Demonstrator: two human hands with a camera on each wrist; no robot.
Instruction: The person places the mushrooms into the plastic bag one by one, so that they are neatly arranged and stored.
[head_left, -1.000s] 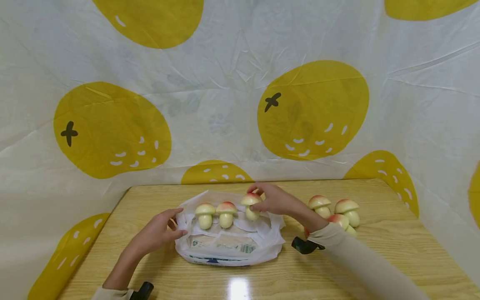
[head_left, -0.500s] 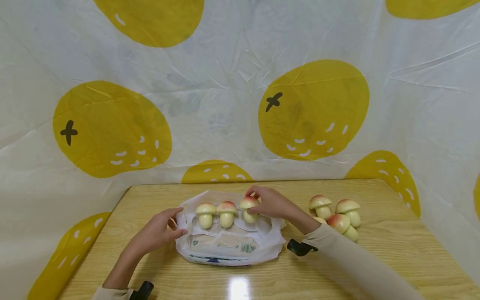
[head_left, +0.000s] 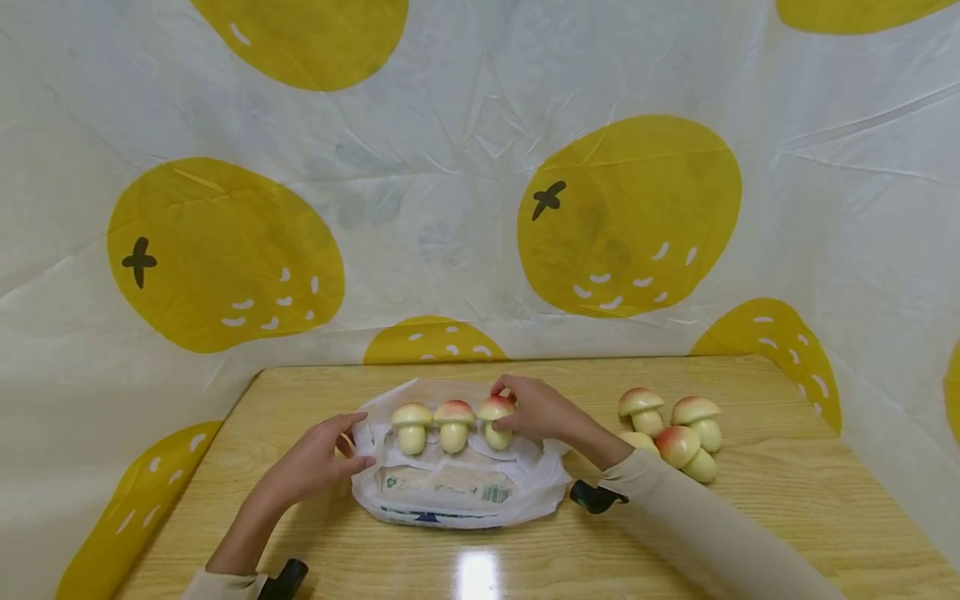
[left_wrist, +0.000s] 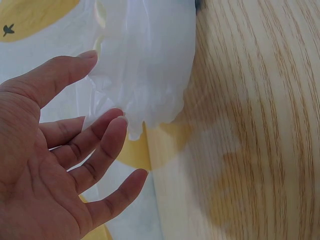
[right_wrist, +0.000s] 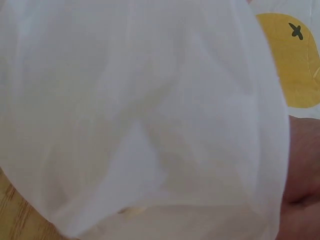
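Note:
A white plastic bag (head_left: 536, 492), with green print and a barcode, lies mouth up on the table. Two toy mushrooms, a left one (head_left: 412, 427) and a middle one (head_left: 453, 427), lie side by side in it, pale with reddish caps. My right hand (head_left: 536, 410) pinches a third toy mushroom (head_left: 495, 412) beside them, within the bag's right part. At the bag's left rim, my left hand (head_left: 318, 458) touches the plastic with loosely spread fingers (left_wrist: 112, 135). The bag (right_wrist: 150, 100) covers most of the right wrist view, hiding the mushroom there.
Right of the bag, several more toy mushrooms (head_left: 678, 446) lie in a cluster near the right forearm, which partly hides one. The wooden table (head_left: 810, 508) meets a white curtain (head_left: 427, 225) with yellow fruit prints at its back edge.
My right hand has lowered the third mushroom slightly and shifted it left toward the other two. My left hand stays at the bag's rim.

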